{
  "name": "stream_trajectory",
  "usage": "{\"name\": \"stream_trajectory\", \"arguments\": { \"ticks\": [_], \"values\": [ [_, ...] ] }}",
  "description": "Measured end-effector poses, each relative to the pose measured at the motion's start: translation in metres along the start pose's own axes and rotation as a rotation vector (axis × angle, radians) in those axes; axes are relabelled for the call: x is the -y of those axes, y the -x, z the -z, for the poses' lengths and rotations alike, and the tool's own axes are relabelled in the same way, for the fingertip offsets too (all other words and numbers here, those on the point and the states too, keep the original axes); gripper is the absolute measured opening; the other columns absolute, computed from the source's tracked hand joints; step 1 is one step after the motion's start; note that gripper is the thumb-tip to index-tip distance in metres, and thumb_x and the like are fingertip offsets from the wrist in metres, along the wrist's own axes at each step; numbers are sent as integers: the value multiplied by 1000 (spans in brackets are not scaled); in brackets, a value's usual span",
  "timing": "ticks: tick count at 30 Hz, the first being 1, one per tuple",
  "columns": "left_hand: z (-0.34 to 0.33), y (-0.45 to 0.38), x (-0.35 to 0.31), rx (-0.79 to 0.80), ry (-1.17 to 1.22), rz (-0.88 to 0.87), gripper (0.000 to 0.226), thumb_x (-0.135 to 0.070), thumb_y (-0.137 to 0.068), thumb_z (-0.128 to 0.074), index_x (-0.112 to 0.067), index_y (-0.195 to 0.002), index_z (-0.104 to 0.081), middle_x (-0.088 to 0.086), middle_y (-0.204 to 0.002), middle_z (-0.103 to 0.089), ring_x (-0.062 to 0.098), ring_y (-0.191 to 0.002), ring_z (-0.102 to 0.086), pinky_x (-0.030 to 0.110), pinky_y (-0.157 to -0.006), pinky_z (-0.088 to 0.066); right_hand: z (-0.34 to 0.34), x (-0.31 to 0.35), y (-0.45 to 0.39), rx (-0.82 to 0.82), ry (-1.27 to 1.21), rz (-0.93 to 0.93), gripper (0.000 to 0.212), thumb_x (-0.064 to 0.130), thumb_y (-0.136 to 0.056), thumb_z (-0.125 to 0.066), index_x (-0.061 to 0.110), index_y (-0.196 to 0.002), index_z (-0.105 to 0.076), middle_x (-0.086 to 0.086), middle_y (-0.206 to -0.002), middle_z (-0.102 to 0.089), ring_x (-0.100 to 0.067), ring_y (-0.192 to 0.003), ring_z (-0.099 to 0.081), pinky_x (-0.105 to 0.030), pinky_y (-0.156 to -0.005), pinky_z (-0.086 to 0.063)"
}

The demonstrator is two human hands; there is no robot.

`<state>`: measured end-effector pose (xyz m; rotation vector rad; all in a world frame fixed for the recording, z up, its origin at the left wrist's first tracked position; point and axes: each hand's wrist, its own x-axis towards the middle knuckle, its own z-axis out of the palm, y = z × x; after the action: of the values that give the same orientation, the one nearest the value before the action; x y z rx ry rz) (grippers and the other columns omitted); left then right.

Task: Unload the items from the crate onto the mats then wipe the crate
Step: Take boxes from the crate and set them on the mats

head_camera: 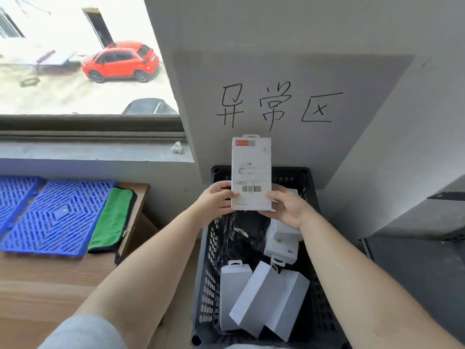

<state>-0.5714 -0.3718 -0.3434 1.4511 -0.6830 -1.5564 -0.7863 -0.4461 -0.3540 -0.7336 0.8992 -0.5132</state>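
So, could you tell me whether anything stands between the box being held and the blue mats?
Nothing visible does: the white box is held above the crate, and the blue mats lie left, bare, green cloth alongside.

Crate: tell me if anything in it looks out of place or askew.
Nothing damaged or spilled. The white boxes lie jumbled at angles in the crate rather than stacked. Both hands hold one box upright above it.

Boxes point(254, 295) in crate point(208, 285), mats point(55, 217) left
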Motion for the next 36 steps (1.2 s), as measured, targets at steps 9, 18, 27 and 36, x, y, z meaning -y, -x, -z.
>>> {"name": "stream_trajectory", "arguments": {
  "ticks": [9,18,27,36],
  "values": [
    [19,45,-19,-76,95,-69,37,-25,-91,-66,-28,-128,-59,1,-119,-71,25,-110,-67,46,-99,-49,-44,31,11,198,106,81,31,3,-94,-56,15,-123,-58,-8,-113,-71,-28,-100,-68,-47,-88,-56],
    [34,94,-13,-402,223,-200,29,-20,-93,-61,-22,-122,-65,3,-110,-74,18,-90,-72,32,-79,-53,-95,18,-6,333,166,70,35,10,-95,-57,11,-129,-56,-12,-121,-68,-33,-113,-61,-51,-97,-50],
    [76,165,20,-608,399,-222,32,-15,-95,-55,-22,-126,-59,1,-107,-72,19,-97,-65,39,-102,-46,-169,-17,-7,561,208,-56,42,4,-92,-58,11,-133,-53,-14,-123,-66,-29,-107,-66,-42,-83,-57],
    [132,257,63,-749,554,-258,31,-14,-91,-61,-21,-121,-61,4,-103,-74,23,-93,-65,37,-90,-51,-260,-84,7,688,337,-160,46,8,-91,-61,19,-135,-54,-13,-126,-65,-32,-115,-61,-50,-98,-48]
  ]
}}
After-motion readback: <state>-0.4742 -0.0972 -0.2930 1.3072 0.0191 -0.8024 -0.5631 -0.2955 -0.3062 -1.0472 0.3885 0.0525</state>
